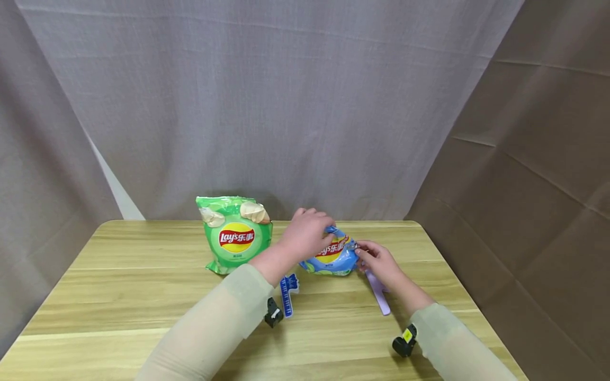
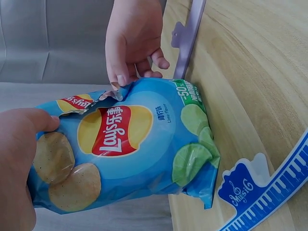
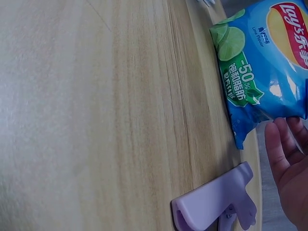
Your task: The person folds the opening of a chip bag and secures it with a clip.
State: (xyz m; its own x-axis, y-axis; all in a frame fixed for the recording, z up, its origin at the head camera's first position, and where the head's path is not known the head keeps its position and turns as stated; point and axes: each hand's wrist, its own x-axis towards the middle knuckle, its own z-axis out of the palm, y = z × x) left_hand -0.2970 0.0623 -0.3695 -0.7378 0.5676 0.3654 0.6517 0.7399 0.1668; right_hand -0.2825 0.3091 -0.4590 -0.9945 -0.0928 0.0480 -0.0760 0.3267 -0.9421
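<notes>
Head view: the blue chip bag (image 1: 340,259) is at the far part of the surface (image 1: 157,296), right of the middle of its far edge; whether its base rests there I cannot tell. The left hand (image 1: 310,233) grips its upper part from the left, and the right hand (image 1: 378,262) is at its right side. The green chip bag (image 1: 233,259) stands near the far edge, left of the middle. The blue piano-patterned piece (image 1: 288,296) lies nearer the front edge than the blue chip bag, and the purple clip (image 1: 379,296) lies toward the far right corner, just below the right hand.

Left wrist view: the bag should be light and soft, with slick film that could slide under a loose grip; chips inside would crack under a hard squeeze. The flat margins look the best hold, away from the puffed middle. The left hand's thumb presses on the front near one end, its other fingers mostly hidden. The right hand's thumb and finger pinch a crumpled, silvery edge that appears torn, a likely weak spot; its remaining fingers bend loosely, slightly apart.

Right wrist view: the right hand's fingers touch the bag's side, lightly bent and only partly in view. The purple clip lies by the surface's edge, apart from the bag's lower corner.
</notes>
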